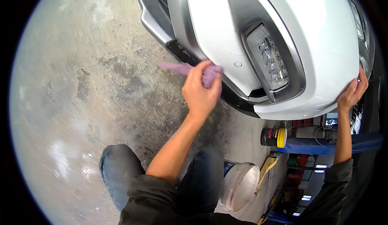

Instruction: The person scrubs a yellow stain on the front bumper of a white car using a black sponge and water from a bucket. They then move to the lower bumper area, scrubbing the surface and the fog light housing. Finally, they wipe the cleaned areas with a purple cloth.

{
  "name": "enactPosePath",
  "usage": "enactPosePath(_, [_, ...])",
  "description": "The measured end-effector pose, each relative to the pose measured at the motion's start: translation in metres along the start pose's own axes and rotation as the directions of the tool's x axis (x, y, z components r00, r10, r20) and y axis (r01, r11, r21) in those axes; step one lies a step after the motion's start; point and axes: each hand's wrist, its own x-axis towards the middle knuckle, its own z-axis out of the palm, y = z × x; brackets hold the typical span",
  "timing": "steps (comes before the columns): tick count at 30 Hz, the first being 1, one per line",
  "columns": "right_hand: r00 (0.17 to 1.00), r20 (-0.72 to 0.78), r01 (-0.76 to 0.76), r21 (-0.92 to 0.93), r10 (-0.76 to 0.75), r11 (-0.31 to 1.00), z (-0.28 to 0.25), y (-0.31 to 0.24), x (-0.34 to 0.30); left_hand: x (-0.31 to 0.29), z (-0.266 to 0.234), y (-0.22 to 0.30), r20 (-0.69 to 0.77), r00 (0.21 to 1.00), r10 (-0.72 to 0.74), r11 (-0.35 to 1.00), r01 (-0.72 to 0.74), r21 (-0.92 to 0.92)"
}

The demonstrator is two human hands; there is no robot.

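Note:
A crumpled purple cloth (pixel 210 74) is bunched in my left hand (pixel 201 92), one loose end trailing to the left, slightly blurred. The hand presses it at the dark lower trim of a white car bumper (pixel 220 35). Beside it, a small round sensor (pixel 238 64) sits in the white panel. A clear fog lamp (pixel 273 59) in a grey surround lies farther right. My right hand (pixel 354 91) rests against the bumper's corner below the headlight (pixel 359 23), fingers extended, thumb on the white paint.
A dirty white bucket (pixel 241 184) stands by my knee on the stained concrete floor (pixel 89 116). Close to the bumper are a black tin with a yellow band (pixel 274 137) and a blue lift arm (pixel 307 145). Shelves with red items fill the lower right.

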Motion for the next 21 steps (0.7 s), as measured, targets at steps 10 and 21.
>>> enactPosePath(10, [0.999,-0.043,-0.024,0.056,0.026,0.998,0.001,0.004,-0.001,-0.032,-0.017,-0.019,-0.037,0.736,-0.677,0.681,0.606,-0.411])
enactPosePath(21, [0.996,-0.063,-0.064,0.107,0.071,0.992,0.004,0.004,-0.001,-0.030,0.027,0.048,-0.173,0.875,-0.453,0.873,0.396,-0.284])
